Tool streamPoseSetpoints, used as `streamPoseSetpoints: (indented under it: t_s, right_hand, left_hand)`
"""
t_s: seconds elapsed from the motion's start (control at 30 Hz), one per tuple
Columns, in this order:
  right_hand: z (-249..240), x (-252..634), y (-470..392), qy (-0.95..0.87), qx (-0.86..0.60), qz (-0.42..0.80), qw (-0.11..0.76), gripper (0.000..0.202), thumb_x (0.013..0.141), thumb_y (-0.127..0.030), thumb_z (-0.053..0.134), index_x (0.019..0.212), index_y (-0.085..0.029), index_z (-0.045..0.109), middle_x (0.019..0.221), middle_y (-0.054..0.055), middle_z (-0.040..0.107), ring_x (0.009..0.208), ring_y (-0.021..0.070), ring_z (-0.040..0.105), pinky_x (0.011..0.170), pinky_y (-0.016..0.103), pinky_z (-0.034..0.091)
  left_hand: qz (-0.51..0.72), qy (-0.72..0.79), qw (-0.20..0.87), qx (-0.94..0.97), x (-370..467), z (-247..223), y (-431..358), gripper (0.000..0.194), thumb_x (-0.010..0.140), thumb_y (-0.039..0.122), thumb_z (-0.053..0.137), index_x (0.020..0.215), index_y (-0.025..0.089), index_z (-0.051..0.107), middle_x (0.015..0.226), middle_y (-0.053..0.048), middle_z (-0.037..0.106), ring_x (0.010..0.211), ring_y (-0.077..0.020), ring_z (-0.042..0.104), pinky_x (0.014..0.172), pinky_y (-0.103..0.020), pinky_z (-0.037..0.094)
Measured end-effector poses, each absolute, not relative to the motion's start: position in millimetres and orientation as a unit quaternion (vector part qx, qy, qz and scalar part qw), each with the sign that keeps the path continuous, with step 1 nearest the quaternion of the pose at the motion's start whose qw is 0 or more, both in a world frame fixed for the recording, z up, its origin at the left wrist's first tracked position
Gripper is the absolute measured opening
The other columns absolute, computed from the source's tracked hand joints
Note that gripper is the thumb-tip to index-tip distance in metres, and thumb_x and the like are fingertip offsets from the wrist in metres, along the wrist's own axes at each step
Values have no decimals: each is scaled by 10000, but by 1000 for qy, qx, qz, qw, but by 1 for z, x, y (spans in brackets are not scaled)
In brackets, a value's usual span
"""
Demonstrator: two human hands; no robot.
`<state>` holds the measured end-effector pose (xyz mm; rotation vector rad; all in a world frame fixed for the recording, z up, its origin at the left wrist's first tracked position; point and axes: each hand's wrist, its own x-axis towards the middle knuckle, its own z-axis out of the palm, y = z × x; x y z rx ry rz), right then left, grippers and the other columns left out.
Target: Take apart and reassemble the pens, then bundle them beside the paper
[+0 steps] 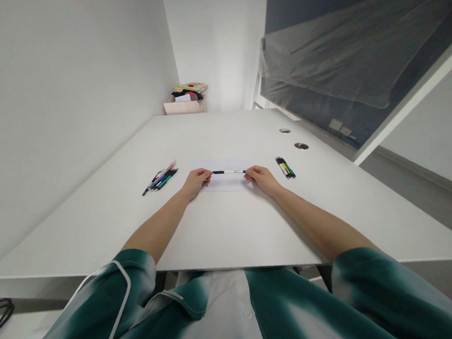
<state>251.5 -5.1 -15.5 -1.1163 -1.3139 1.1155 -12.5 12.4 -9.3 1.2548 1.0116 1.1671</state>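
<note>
A long white table (223,133) runs away from the person toward a pale back wall (217,46), its left edge close along a plain light wall (68,82). Near the middle of the table lies a sheet of white paper (227,186). Over it, the left hand (196,183) and the right hand (262,178) hold a black and white pen (229,172) between them, level and crosswise, each hand with its fingers closed on one end.

On the table to the left of the paper is a loose bunch of pens (160,178) in black, blue, green and pink, lying slanted. To the right, a smaller group of pens (285,168) in black, white, yellow and green lies side by side. Farther back on the right, two round metal fittings (301,146) sit in the tabletop.

At the far end stands a pale box (185,107) with cloth items (191,87) piled in its top. Along the right rises a dark panel (325,43) partly covered by clear plastic sheeting (334,53), with white sockets (335,124) low on it.
</note>
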Motion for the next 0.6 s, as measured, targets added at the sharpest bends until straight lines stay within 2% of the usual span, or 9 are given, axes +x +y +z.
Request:
streamPoseSetpoints:
  t_s: [0.6]
  right_hand:
    - [-13, 251, -7, -554, -466, 458, 516, 441, 606, -607, 765, 642, -183, 652, 653, 38, 675, 608, 131, 541, 628, 291, 436]
  left_hand:
    - [485, 430, 539, 538, -12, -8, 12, 398, 588, 488, 798, 690, 137, 641, 696, -31, 611, 611, -103, 519, 599, -262, 440]
